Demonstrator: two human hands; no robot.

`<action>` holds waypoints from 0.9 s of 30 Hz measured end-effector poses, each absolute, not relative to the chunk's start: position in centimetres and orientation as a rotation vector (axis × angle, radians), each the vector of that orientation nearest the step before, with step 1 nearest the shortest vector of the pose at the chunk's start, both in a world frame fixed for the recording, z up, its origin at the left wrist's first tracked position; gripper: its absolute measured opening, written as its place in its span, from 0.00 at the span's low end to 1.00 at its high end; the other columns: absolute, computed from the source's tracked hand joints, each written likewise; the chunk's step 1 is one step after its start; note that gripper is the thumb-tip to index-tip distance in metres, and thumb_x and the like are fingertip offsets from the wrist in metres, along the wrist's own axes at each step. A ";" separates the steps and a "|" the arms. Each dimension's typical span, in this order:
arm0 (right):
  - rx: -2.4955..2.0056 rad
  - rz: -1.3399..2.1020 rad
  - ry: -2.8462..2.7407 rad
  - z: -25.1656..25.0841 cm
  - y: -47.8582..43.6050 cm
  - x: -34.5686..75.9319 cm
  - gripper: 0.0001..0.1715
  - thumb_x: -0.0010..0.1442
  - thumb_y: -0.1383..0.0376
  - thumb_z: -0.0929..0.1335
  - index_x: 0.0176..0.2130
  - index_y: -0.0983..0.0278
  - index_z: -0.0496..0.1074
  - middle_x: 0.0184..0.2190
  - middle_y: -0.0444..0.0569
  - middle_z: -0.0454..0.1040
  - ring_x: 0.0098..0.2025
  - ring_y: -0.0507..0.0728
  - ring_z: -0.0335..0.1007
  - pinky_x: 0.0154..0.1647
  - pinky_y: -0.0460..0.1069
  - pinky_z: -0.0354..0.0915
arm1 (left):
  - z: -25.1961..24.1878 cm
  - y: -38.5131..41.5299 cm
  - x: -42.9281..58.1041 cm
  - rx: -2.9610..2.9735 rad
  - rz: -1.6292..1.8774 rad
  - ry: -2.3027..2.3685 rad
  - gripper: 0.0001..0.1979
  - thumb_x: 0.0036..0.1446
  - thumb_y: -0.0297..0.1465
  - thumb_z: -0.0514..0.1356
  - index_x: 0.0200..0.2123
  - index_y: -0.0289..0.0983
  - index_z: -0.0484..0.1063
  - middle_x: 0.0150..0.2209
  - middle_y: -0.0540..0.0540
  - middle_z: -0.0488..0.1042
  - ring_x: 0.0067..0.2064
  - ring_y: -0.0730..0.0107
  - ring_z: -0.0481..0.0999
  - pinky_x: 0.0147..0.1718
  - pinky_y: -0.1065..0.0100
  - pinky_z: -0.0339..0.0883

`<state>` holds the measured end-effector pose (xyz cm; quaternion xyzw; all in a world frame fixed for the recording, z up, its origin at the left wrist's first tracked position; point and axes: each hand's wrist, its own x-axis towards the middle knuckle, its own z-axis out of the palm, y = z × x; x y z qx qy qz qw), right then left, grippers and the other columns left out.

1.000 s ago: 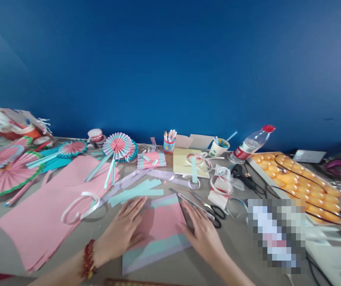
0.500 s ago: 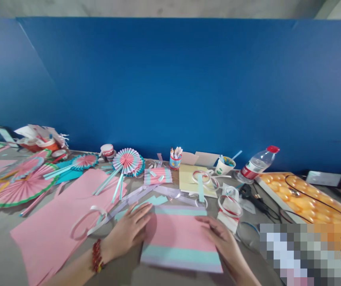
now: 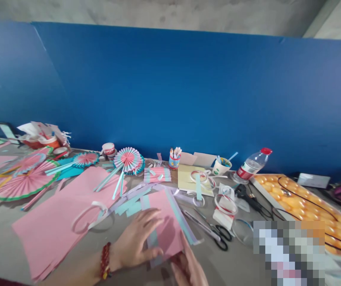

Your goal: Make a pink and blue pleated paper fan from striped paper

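Note:
A pink paper sheet (image 3: 166, 216) with light-blue and lilac strips along its edges lies on the table near me, turned so its long side points away. My left hand (image 3: 139, 240), a red bead bracelet at the wrist, lies flat on its left part with fingers spread. My right hand (image 3: 188, 268) is at the sheet's near right corner, low in the view, fingers at the paper's edge. Scissors (image 3: 210, 230) lie just right of the sheet.
A stack of pink sheets (image 3: 60, 218) with a white tape loop lies to the left. Paper fans (image 3: 127, 159), a pencil cup (image 3: 174, 160), tape rings (image 3: 226, 202), a water bottle (image 3: 250, 165) and an orange tray (image 3: 301, 202) stand further back before a blue wall.
The striped sheet has been turned from lying crosswise to pointing away from me. My right hand has dropped to its near corner. The camera has tilted up slightly.

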<state>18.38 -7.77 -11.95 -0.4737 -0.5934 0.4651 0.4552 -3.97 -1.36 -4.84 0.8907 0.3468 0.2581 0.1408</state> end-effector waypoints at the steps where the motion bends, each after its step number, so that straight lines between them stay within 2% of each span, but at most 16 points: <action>1: -1.169 1.174 -1.502 -11.9 -7.9 18.2 0.42 0.66 0.48 0.61 0.70 0.63 0.48 0.48 0.57 0.77 0.46 0.59 0.77 0.47 0.49 0.72 | -4.7 -1.7 -3.6 2.628 0.696 0.954 0.33 0.60 0.49 0.59 0.62 0.39 0.57 0.62 0.36 0.62 0.62 0.49 0.61 0.59 0.50 0.61; 3: -1.174 1.181 -1.605 -11.4 -7.9 18.3 0.41 0.66 0.50 0.61 0.69 0.65 0.48 0.43 0.55 0.78 0.41 0.58 0.78 0.43 0.48 0.73 | -4.8 -2.4 -2.8 2.711 0.583 0.941 0.28 0.59 0.47 0.61 0.56 0.37 0.63 0.56 0.37 0.67 0.56 0.52 0.66 0.54 0.53 0.64; 6: -1.159 1.058 -1.780 -10.5 -7.8 19.1 0.37 0.66 0.55 0.62 0.69 0.64 0.50 0.38 0.53 0.79 0.34 0.57 0.78 0.37 0.47 0.74 | -5.6 -3.1 -2.3 2.842 0.418 0.963 0.06 0.64 0.33 0.58 0.40 0.36 0.68 0.42 0.45 0.72 0.44 0.61 0.70 0.42 0.61 0.67; 7: -1.146 0.995 -1.853 -10.3 -7.7 19.6 0.35 0.66 0.57 0.62 0.68 0.62 0.52 0.38 0.53 0.79 0.33 0.56 0.78 0.36 0.47 0.74 | -6.0 -3.2 -2.4 2.879 0.384 0.962 0.03 0.64 0.29 0.56 0.36 0.36 0.68 0.38 0.46 0.72 0.41 0.63 0.70 0.38 0.63 0.66; 10: -1.173 0.694 -2.100 -9.5 -7.2 21.1 0.27 0.64 0.65 0.63 0.62 0.58 0.63 0.39 0.50 0.80 0.31 0.56 0.78 0.33 0.46 0.73 | -6.5 -3.3 -3.0 2.933 0.356 0.955 0.05 0.64 0.25 0.55 0.34 0.36 0.66 0.34 0.48 0.70 0.36 0.65 0.68 0.34 0.65 0.63; 13: -1.322 0.284 -2.275 -8.3 -6.4 22.5 0.19 0.61 0.68 0.64 0.51 0.57 0.71 0.33 0.48 0.79 0.30 0.58 0.76 0.30 0.48 0.70 | -6.5 -3.2 -3.8 2.946 0.376 0.949 0.04 0.64 0.25 0.54 0.35 0.36 0.67 0.35 0.47 0.70 0.37 0.65 0.68 0.35 0.65 0.62; 15: -1.362 0.144 -2.354 -7.3 -5.9 22.9 0.15 0.59 0.70 0.66 0.46 0.57 0.72 0.32 0.47 0.77 0.31 0.59 0.75 0.31 0.49 0.68 | -6.5 -3.1 -4.2 2.950 0.398 0.946 0.06 0.65 0.25 0.53 0.36 0.36 0.67 0.36 0.46 0.70 0.38 0.64 0.68 0.37 0.64 0.62; 19: -1.234 0.098 -2.505 -5.9 -4.8 22.4 0.09 0.56 0.67 0.70 0.40 0.58 0.72 0.39 0.48 0.75 0.41 0.61 0.72 0.39 0.51 0.67 | -6.5 -2.4 -4.3 2.944 0.455 0.956 0.08 0.67 0.26 0.51 0.36 0.36 0.68 0.37 0.46 0.69 0.38 0.65 0.68 0.37 0.65 0.62; 21: -1.152 0.054 -2.544 -5.9 -4.3 22.0 0.05 0.58 0.68 0.69 0.36 0.59 0.70 0.38 0.47 0.75 0.40 0.59 0.70 0.39 0.50 0.65 | -6.5 -1.9 -4.3 2.964 0.465 0.942 0.08 0.67 0.26 0.51 0.35 0.36 0.68 0.37 0.46 0.69 0.38 0.65 0.67 0.37 0.65 0.62; 22: -1.118 0.028 -2.559 -6.1 -4.1 22.0 0.04 0.59 0.69 0.68 0.34 0.60 0.69 0.36 0.47 0.75 0.38 0.58 0.70 0.37 0.50 0.63 | -6.5 -1.8 -4.4 2.982 0.462 0.931 0.08 0.67 0.26 0.52 0.35 0.36 0.68 0.37 0.46 0.69 0.38 0.65 0.67 0.38 0.64 0.62; 24: -1.060 -0.008 -2.587 -6.5 -3.6 22.1 0.08 0.62 0.72 0.65 0.31 0.61 0.68 0.31 0.46 0.73 0.34 0.56 0.68 0.35 0.49 0.61 | -6.7 -1.6 -4.8 3.015 0.445 0.921 0.08 0.67 0.25 0.52 0.34 0.36 0.68 0.36 0.46 0.69 0.38 0.65 0.67 0.38 0.64 0.62; 27: -1.001 -0.005 -2.596 -6.8 -3.4 22.6 0.12 0.66 0.71 0.60 0.33 0.62 0.70 0.32 0.48 0.74 0.34 0.56 0.67 0.35 0.49 0.61 | -7.1 -1.7 -5.7 3.013 0.404 0.933 0.09 0.67 0.25 0.51 0.34 0.36 0.69 0.35 0.46 0.69 0.37 0.65 0.67 0.37 0.63 0.62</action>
